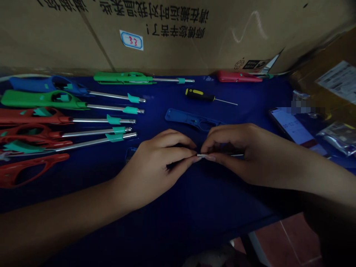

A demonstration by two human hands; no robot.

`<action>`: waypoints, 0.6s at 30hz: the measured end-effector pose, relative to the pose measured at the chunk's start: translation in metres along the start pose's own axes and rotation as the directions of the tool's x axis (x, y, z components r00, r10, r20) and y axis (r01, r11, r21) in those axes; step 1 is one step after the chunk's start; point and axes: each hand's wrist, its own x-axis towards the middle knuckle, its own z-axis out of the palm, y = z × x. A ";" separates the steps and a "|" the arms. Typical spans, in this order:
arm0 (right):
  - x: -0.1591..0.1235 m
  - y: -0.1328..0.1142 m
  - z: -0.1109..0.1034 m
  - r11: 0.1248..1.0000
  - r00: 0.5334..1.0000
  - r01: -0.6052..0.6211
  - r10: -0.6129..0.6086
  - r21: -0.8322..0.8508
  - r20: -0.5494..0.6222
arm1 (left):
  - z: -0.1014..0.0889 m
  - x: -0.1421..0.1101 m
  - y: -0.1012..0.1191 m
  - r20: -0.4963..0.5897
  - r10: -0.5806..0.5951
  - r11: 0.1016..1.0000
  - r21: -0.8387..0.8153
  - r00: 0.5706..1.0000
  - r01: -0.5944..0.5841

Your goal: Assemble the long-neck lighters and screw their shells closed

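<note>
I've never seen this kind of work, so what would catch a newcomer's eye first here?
Near the middle, the left hand and right hand pinch a thin metal piece. To the left, blue, green and red lighters lie side by side, their shiny tubes pointing right. Along the far edge stands a cardboard box with upside-down writing.

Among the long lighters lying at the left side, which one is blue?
The farthest lighter in that row, just beyond the green lighter; the others are red lighters.

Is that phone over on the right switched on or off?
On: the phone's screen is lit, pale and bright against the dark tabletop, with characters showing on it.
</note>
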 end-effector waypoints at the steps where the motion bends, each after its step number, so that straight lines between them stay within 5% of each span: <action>1: 0.000 0.001 0.001 1.000 1.000 0.003 -0.003 -0.003 -0.003 | 0.000 0.000 0.000 -0.003 0.011 1.000 0.000 1.000 -0.011; 18: 0.001 0.009 0.014 0.988 0.995 0.034 -0.048 -0.149 -0.092 | 0.001 0.003 0.001 0.097 0.004 0.999 0.045 0.995 -0.009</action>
